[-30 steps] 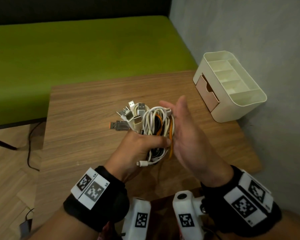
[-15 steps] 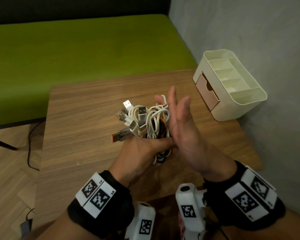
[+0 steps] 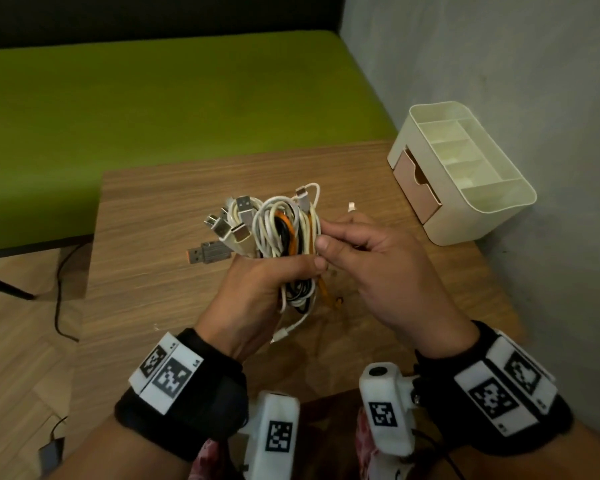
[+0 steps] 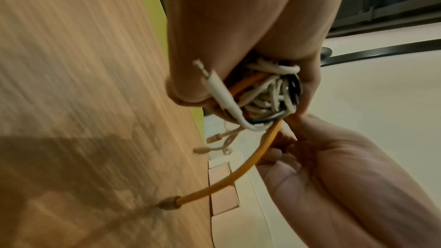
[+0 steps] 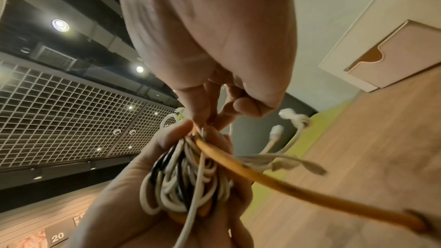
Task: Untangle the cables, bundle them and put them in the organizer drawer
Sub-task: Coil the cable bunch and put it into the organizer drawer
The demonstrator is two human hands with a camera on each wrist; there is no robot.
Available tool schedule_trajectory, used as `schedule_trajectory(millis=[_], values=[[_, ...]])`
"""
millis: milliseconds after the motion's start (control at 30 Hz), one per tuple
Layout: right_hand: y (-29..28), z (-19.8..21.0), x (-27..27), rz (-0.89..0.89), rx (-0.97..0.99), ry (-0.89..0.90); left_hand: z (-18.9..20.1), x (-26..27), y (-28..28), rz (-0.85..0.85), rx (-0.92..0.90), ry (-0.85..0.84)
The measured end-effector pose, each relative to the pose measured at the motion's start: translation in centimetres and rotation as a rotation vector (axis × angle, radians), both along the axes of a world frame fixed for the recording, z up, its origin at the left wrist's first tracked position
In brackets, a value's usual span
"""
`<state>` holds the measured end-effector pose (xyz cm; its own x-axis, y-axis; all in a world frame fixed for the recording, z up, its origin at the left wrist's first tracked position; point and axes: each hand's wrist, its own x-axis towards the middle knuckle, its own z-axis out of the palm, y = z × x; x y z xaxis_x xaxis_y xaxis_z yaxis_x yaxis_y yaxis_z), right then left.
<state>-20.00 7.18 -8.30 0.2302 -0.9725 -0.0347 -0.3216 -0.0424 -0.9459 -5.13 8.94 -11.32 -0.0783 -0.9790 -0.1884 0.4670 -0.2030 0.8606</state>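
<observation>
A bundle of white, black and orange cables (image 3: 281, 230) with several USB plugs sticking out left is held above the wooden table (image 3: 160, 271). My left hand (image 3: 284, 271) grips the bundle around its middle; loose ends hang below the fist. My right hand (image 3: 321, 237) pinches strands at the bundle's right edge with thumb and forefinger. In the right wrist view the pinch (image 5: 203, 123) sits where the orange cable (image 5: 274, 180) leaves the bundle (image 5: 186, 182). That orange cable (image 4: 250, 159) trails down to the tabletop. The cream organizer (image 3: 492, 199) stands at the back right, its pink drawer (image 3: 413, 185) facing me.
A grey wall (image 3: 534, 81) runs close along the right of the table. A green bench (image 3: 153, 109) lies behind the table. On the floor to the left a black cord (image 3: 59, 299) trails past the table edge.
My right hand was held flat and open against the bundle; its fingers have now curled and pinch strands at the bundle's right side. The left hand keeps its grip.
</observation>
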Motion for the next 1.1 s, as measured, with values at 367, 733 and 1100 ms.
schedule_trajectory(millis=[367, 733, 1100], values=[[0.3, -0.8, 0.9, 0.036, -0.024, -0.136, 0.4, 0.3, 0.2, 0.028, -0.007, 0.153], [0.1, 0.8, -0.5, 0.284, 0.293, -0.028, 0.8, 1.4, -0.3, 0.114, 0.090, 0.228], [0.5, -0.9, 0.6, 0.199, 0.318, -0.095, 0.2, 1.5, 0.0, -0.062, 0.010, 0.529]])
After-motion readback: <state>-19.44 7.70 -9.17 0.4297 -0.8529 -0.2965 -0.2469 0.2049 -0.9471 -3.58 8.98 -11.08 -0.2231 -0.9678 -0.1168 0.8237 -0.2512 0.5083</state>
